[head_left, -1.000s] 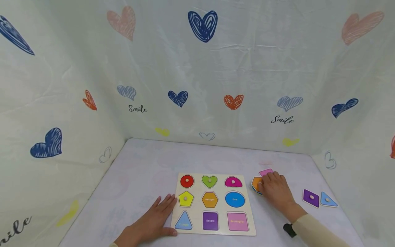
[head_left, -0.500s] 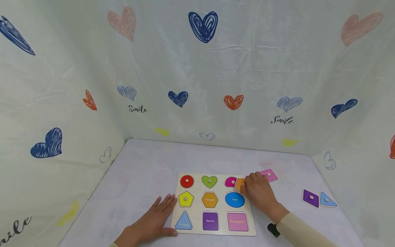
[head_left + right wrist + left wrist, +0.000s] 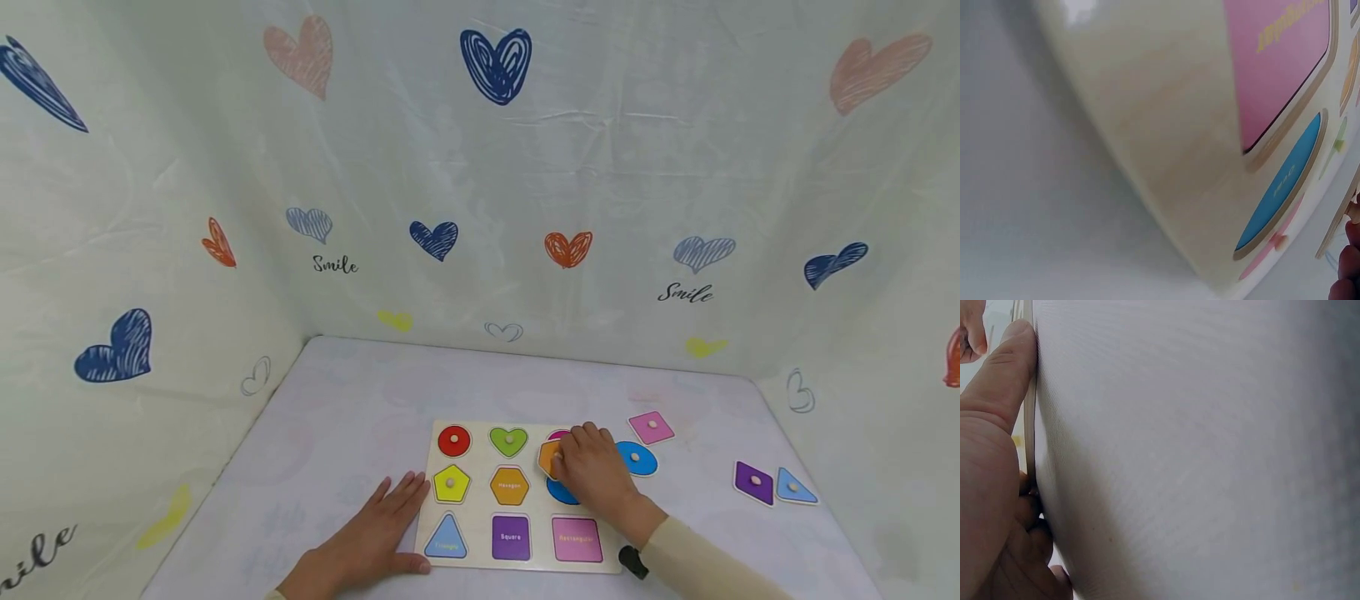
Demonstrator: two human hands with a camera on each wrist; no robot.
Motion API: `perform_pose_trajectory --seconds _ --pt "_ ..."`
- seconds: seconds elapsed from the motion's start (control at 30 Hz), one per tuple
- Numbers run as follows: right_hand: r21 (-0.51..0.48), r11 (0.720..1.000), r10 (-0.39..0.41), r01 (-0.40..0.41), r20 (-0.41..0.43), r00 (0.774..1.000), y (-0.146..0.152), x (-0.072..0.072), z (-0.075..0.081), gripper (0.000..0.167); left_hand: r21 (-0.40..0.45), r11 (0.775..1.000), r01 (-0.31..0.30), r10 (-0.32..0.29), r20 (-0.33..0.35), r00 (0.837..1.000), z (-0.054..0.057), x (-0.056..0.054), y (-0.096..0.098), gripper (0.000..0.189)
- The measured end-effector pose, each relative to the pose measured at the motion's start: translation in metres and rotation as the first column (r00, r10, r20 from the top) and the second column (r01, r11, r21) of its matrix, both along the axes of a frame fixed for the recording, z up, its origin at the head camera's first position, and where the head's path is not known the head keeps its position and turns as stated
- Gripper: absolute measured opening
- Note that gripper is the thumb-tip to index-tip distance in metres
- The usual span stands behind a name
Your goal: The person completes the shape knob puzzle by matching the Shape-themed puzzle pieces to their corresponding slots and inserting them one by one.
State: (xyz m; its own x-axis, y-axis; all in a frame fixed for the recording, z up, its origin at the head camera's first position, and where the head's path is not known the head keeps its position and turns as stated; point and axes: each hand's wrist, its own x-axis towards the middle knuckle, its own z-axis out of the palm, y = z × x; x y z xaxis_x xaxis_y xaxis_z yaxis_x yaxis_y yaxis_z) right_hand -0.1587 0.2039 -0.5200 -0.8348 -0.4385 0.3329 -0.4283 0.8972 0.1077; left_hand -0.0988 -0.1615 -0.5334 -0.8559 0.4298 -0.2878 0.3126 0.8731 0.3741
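Observation:
My right hand (image 3: 602,473) pinches an orange hexagon puzzle piece (image 3: 548,459), held tilted above the upper right part of the wooden shape board (image 3: 476,543). In the right wrist view the hexagon piece (image 3: 1336,220) appears edge-on, raised off the board. Behind the hand, the magenta half-circle piece and the blue oval recess are partly hidden. The printed hexagon recess (image 3: 510,486) lies to the left of the held piece. Along the board's left edge my left hand (image 3: 375,529) rests with spread, straight fingers; its thumb (image 3: 1002,372) touches the edge in the left wrist view.
Red circle (image 3: 454,441), green heart (image 3: 508,442) and yellow pentagon (image 3: 452,482) pieces sit in the board. On the table right of it lie the pink piece (image 3: 651,427), blue oval (image 3: 637,458), purple piece (image 3: 753,483) and blue triangle (image 3: 797,487).
My right hand has lifted the orange hexagon from on top of the blue oval piece and carried it left over the board, uncovering the oval and pink pieces. My left hand stays put.

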Motion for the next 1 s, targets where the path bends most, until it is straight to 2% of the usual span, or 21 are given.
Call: perform_pose_trajectory --seconds 0.57,0.77,1.0 --pt "-0.016 0.997 0.078 -0.078 0.006 0.997 -0.040 0.003 -0.006 0.026 0.015 1.000 0.006 -0.006 0.005 1.000 -0.004 -0.002 -0.002 0.119" --pt "0.013 0.996 0.084 -0.085 0.034 0.996 -0.058 0.008 -0.006 0.027 0.017 1.000 0.001 -0.001 0.008 1.000 -0.003 -0.002 -0.002 0.119" --pt "0.059 0.995 0.083 -0.086 0.043 0.996 -0.064 0.009 -0.014 0.029 0.013 1.000 0.003 -0.003 0.008 1.000 -0.003 -0.002 -0.001 0.119"
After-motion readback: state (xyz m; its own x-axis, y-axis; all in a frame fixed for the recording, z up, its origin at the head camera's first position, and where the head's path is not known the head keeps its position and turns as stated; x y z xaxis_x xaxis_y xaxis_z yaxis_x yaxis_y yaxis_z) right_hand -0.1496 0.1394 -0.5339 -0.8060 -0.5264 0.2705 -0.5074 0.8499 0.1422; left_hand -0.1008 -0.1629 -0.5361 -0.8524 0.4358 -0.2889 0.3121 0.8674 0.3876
